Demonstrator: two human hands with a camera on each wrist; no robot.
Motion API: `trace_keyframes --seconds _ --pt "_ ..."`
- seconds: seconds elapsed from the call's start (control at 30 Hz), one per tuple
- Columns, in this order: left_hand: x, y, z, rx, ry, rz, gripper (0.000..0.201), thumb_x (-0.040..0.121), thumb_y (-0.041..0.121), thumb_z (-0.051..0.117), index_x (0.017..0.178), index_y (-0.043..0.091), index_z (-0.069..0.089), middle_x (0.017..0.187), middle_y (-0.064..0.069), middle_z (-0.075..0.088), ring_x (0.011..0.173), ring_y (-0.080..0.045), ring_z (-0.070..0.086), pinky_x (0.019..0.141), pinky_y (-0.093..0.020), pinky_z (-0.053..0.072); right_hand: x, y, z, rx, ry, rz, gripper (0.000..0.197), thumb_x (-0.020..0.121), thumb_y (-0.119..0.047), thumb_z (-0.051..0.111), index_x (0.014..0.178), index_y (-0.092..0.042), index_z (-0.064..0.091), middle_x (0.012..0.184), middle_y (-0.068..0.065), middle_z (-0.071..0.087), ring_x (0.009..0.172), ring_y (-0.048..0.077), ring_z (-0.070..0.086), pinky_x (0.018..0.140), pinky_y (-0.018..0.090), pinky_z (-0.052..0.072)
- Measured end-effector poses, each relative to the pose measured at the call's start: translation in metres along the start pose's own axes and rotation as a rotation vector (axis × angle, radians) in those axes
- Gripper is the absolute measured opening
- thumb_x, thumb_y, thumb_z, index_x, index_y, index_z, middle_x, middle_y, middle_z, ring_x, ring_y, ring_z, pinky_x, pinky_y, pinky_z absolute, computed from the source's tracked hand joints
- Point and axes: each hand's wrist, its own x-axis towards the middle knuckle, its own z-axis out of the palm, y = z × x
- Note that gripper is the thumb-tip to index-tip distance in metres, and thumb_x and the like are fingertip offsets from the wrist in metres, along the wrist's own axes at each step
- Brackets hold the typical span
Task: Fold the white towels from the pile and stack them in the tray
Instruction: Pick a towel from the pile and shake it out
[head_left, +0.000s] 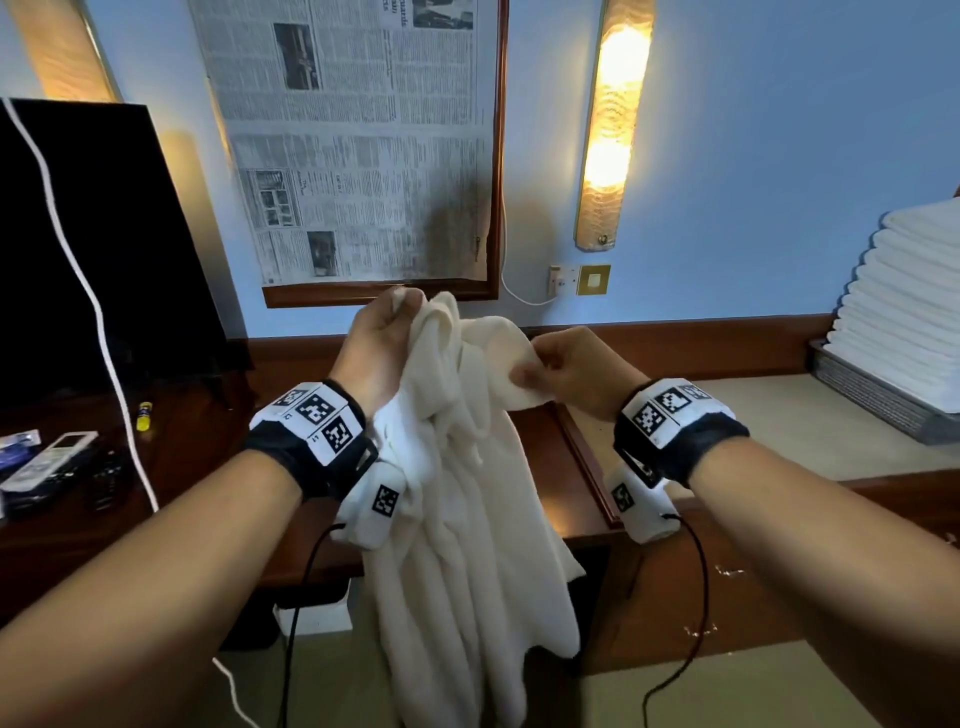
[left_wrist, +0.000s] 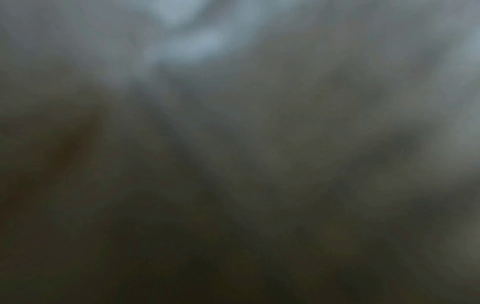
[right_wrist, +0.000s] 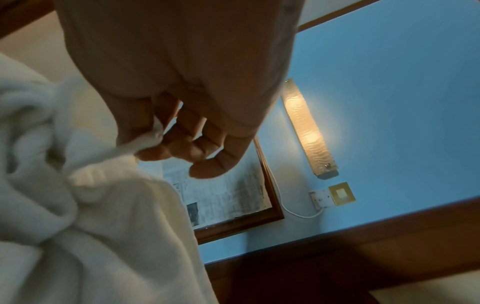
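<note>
Two hands up front: my left hand (head_left: 382, 340) bunches white towel (head_left: 467, 493) top at 11 o'clock, right hand (head_left: 566, 371) pinches edge at 1, hunting corners. Towel dangles over bench (head_left: 675, 587). Tray (head_left: 872, 395), folded stack (head_left: 909, 291) at 3 o'clock.

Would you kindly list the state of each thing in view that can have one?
White towel: unfolded, bunched, hanging in the air from both hands.
Left hand: grips the towel's top.
Right hand: pinches an edge of the towel.
Folded towels: stacked high in the tray.
Tray: on the counter, filled.
Wall lamp: lit.
Television: screen dark.
</note>
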Motion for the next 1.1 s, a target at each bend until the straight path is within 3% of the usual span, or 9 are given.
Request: trace_keyframes --seconds 0.17,0.27,0.4,0.5,0.6,0.77,0.87,1.0,1.1 --pt "0.002 0.014 0.007 0.346 0.061 0.177 0.039 0.101 0.005 0.041 0.066 0.018 0.049 0.067 0.005 0.049 0.055 0.006 0.044 0.059 -0.01 0.035 -0.008 0.006 -0.008 -0.003 -0.061 0.121 0.015 0.092 -0.025 0.067 0.093 -0.012 0.075 0.082 0.013 0.068 0.067 0.012 0.054 0.069 0.03 0.048" --pt "0.001 0.024 0.014 0.383 -0.011 0.235 0.032 0.102 0.009 0.043 0.072 0.015 0.053 0.075 0.001 0.052 0.063 0.002 0.047 0.068 -0.019 0.039 -0.004 0.009 -0.02 0.079 0.127 0.184 0.013 0.094 -0.026 0.065 0.088 -0.016 0.072 0.079 0.005 0.068 0.069 0.012 0.062 0.064 0.023 0.055" --pt "0.001 0.042 0.002 0.261 -0.475 0.033 0.016 0.1 0.017 0.055 0.09 0.005 0.06 0.089 -0.016 0.064 0.081 -0.023 0.057 0.08 -0.036 0.048 0.014 0.002 -0.051 0.235 0.489 0.144 0.01 0.095 -0.02 0.063 0.091 -0.013 0.069 0.087 0.006 0.071 0.082 0.018 0.07 0.069 0.027 0.06" --pt "0.012 0.064 -0.023 0.369 -0.74 0.048 0.021 0.096 0.003 0.058 0.09 0.017 0.074 0.108 -0.015 0.075 0.098 -0.023 0.07 0.088 -0.031 0.056 0.025 -0.025 -0.067 0.4 0.458 0.009 0.006 0.092 -0.011 0.065 0.087 -0.012 0.067 0.091 0.01 0.074 0.09 0.027 0.072 0.082 0.044 0.06" --pt "0.028 0.082 -0.047 0.479 -0.555 0.228 0.046 0.092 -0.008 0.06 0.082 0.031 0.081 0.094 0.006 0.076 0.097 -0.01 0.067 0.088 -0.021 0.052 0.034 -0.059 -0.072 0.466 0.395 -0.101 0.009 0.088 -0.003 0.065 0.082 -0.01 0.065 0.08 0.001 0.072 0.078 0.02 0.072 0.072 0.041 0.059" --pt "0.035 0.098 -0.048 0.375 -0.29 0.384 0.034 0.091 -0.014 0.058 0.089 0.016 0.074 0.078 0.019 0.073 0.076 0.006 0.064 0.072 -0.009 0.046 0.045 -0.113 -0.071 0.303 0.258 -0.321 0.006 0.092 -0.008 0.066 0.088 -0.012 0.068 0.085 0.001 0.071 0.082 0.016 0.069 0.072 0.03 0.06" --pt "0.039 0.107 -0.045 0.302 -0.167 0.465 0.032 0.089 -0.012 0.063 0.087 0.017 0.076 0.077 0.017 0.075 0.072 0.005 0.065 0.07 -0.009 0.047 0.052 -0.141 -0.074 0.238 0.239 -0.411 0.005 0.093 -0.015 0.067 0.092 -0.016 0.072 0.085 -0.01 0.071 0.081 0.002 0.066 0.074 0.016 0.052" --pt "0.043 0.122 -0.044 0.209 -0.139 0.498 0.016 0.087 -0.01 0.066 0.092 0.003 0.072 0.085 0.004 0.077 0.084 -0.008 0.072 0.081 -0.02 0.055 0.059 -0.163 -0.084 0.226 0.226 -0.433 0.003 0.088 -0.017 0.073 0.088 -0.02 0.075 0.086 -0.009 0.074 0.081 0.004 0.069 0.078 0.02 0.055" --pt "0.046 0.131 -0.043 0.224 -0.178 0.528 0.009 0.082 0.009 0.073 0.088 0.012 0.078 0.091 -0.004 0.077 0.09 -0.019 0.072 0.088 -0.034 0.058 0.063 -0.171 -0.089 0.225 0.206 -0.464 0.003 0.086 -0.017 0.076 0.086 -0.02 0.076 0.086 -0.006 0.076 0.081 0.007 0.071 0.08 0.025 0.058"
